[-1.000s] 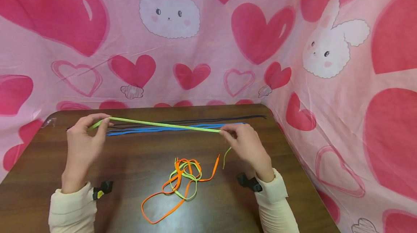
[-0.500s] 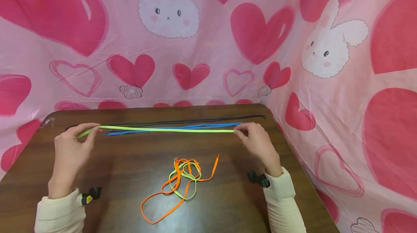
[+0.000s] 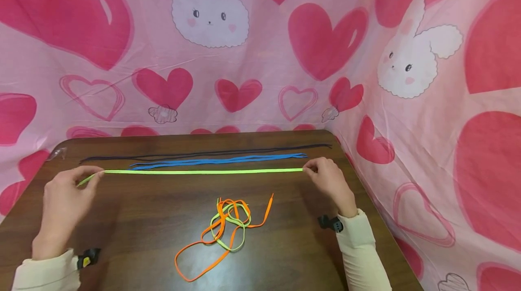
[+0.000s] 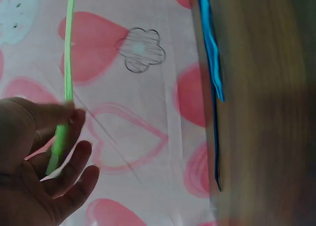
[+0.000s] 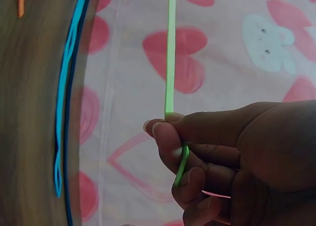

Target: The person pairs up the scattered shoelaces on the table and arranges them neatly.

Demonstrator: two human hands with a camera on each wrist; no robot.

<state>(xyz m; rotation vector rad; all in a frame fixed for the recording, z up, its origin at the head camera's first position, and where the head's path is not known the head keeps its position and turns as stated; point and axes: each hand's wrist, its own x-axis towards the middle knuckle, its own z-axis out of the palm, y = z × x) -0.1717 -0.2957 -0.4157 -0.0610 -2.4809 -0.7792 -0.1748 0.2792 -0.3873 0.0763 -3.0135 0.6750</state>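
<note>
A flat lime-green shoelace [image 3: 203, 172] is stretched nearly straight between both hands across the table. My left hand [image 3: 69, 205] pinches it near one end between thumb and forefinger, and a short tail [image 4: 55, 154] runs down across the palm in the left wrist view. At the other side my right hand [image 3: 327, 180] pinches the lace between thumb and forefinger; a short green end [image 5: 181, 166] pokes out under those fingers in the right wrist view. In the head view, blue shoelaces [image 3: 220, 161] lie lengthwise just behind the stretched lace.
Dark navy laces [image 3: 203, 152] lie behind the blue ones, near the back edge of the brown table [image 3: 163, 227]. An orange shoelace [image 3: 203, 273] tangled with another lime-green lace [image 3: 244, 236] lies front centre. Clear plastic [image 3: 57, 153] sits at the back left corner. A heart-patterned pink cloth [image 3: 260, 64] hangs behind.
Both hands have moved apart, left hand leftward and right hand rightward, drawing the green lace longer between them. They have also come closer to the person, so the lace now appears in front of the blue laces.
</note>
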